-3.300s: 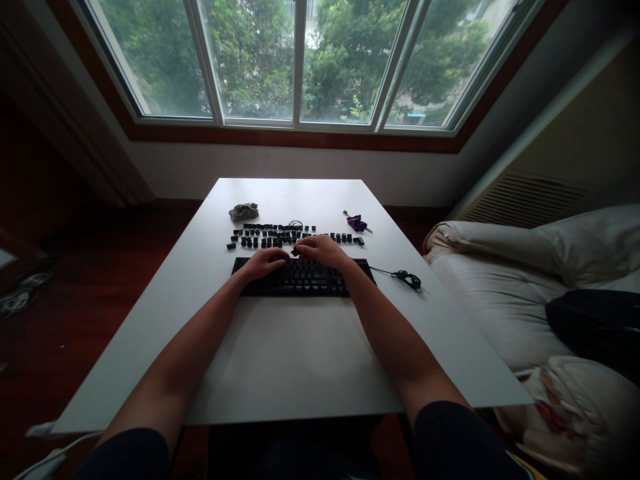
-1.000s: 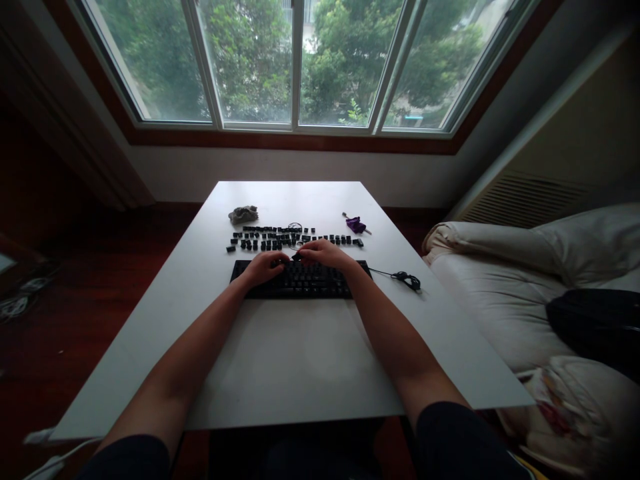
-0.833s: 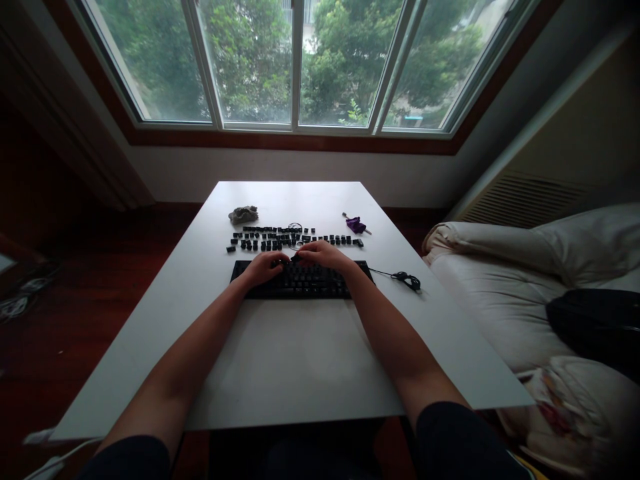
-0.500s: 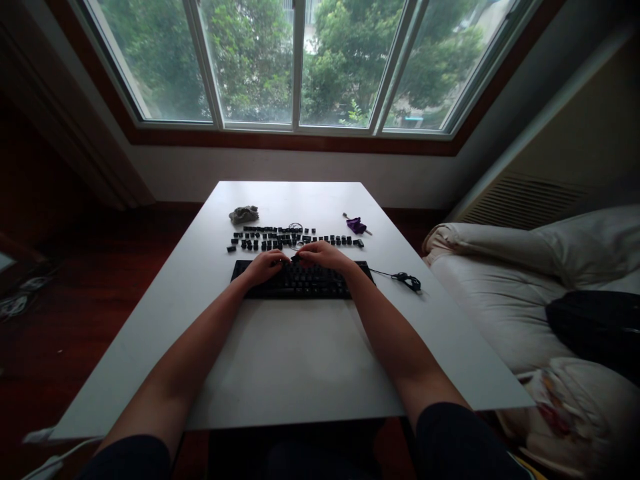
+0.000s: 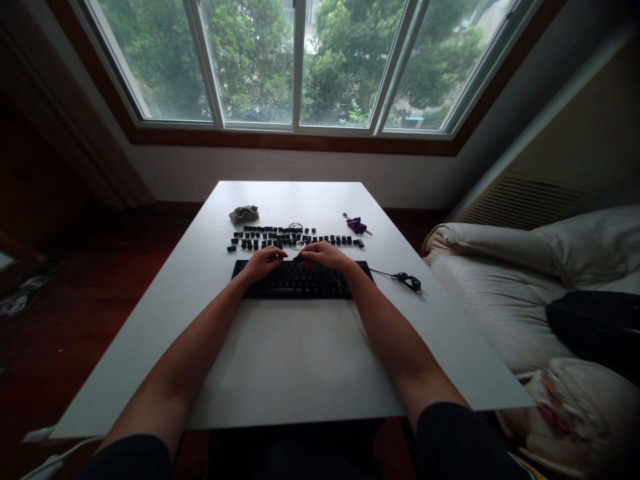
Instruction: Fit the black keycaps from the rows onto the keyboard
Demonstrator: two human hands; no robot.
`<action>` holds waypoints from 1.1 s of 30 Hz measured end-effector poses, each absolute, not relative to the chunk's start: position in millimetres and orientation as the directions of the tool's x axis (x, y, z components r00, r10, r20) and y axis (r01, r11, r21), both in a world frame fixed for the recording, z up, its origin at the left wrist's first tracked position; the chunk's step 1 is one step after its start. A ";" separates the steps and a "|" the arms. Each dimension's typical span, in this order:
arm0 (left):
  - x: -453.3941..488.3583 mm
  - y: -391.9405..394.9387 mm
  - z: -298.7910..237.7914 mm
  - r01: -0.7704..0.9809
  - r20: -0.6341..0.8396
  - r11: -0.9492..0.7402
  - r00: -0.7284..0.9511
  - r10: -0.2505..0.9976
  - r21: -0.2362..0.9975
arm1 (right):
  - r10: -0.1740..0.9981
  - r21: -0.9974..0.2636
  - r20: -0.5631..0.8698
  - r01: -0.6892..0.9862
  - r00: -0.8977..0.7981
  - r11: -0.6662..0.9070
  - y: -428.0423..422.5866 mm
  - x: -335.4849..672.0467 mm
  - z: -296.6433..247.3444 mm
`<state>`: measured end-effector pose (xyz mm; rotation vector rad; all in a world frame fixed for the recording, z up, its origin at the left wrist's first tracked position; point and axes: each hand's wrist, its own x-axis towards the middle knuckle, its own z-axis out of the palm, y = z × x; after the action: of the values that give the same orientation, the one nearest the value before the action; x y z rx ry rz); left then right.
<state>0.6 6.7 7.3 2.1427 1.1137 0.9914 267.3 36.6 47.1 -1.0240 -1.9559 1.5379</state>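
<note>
A black keyboard lies on the white table in front of me. Over its upper left part is my left hand, fingers bent and a little apart, with nothing visible between them. Just to the right, my right hand pinches a small black keycap above the keyboard's back edge. Loose black keycaps stand in rows on the table behind the keyboard. My hands hide part of the upper key rows.
A grey crumpled cloth sits back left on the table. To the back right lies a purple cloth around a thin stick. The keyboard's coiled cable rests at right. Beyond the table's right side is a sofa.
My left hand has drawn slightly left, away from the keycap, and its fingertips have parted. My right hand stays nearly in place, keeping hold of the keycap.
</note>
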 end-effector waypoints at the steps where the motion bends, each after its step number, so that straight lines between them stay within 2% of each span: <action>1: 0.6 7.3 6.4 0.463 0.362 -0.514 0.381 0.851 0.722 | 0.775 -0.955 -0.098 0.279 -0.624 0.104 35.8 267.3 47.5; 11: 0.7 10.0 2.2 0.421 0.304 -0.410 0.296 0.905 0.809 | 0.791 -0.959 -0.064 0.258 -0.608 0.120 36.0 262.5 41.4; 21: 1.8 6.8 7.2 0.460 0.306 -0.395 0.257 0.917 0.795 | 0.848 -0.954 0.059 0.219 -0.526 0.202 44.9 260.0 35.4; 33: 1.4 6.6 6.9 0.494 0.278 -0.388 0.282 0.918 0.778 | 0.887 -0.974 0.091 0.145 -0.453 0.173 42.8 256.9 33.9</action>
<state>1.4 6.6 6.9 1.9950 1.2615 0.9841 256.9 42.8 33.9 -0.9828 -1.7464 1.3363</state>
